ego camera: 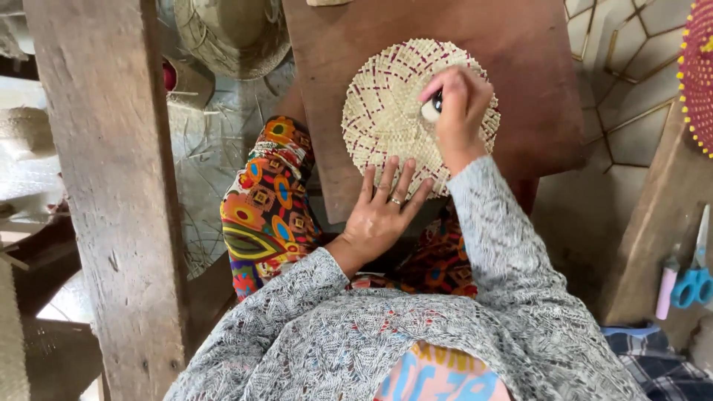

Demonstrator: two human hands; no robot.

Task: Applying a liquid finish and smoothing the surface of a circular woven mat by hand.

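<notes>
A round woven straw mat (394, 104) with purple strands lies on a brown wooden board (520, 67) over my lap. My left hand (382, 212) rests flat on the mat's near edge, fingers spread, a ring on one finger. My right hand (459, 108) is closed around a small smooth object (431, 108), pale with a dark part, pressed against the right side of the mat. Grey patterned sleeves cover both arms.
A thick wooden post (111, 186) stands at the left. A woven straw hat (234, 33) lies beyond the board. Blue-handled scissors (697, 271) and a pink tool (666, 286) rest on a wooden ledge at the right. A red and yellow woven piece (698, 67) shows at the top right.
</notes>
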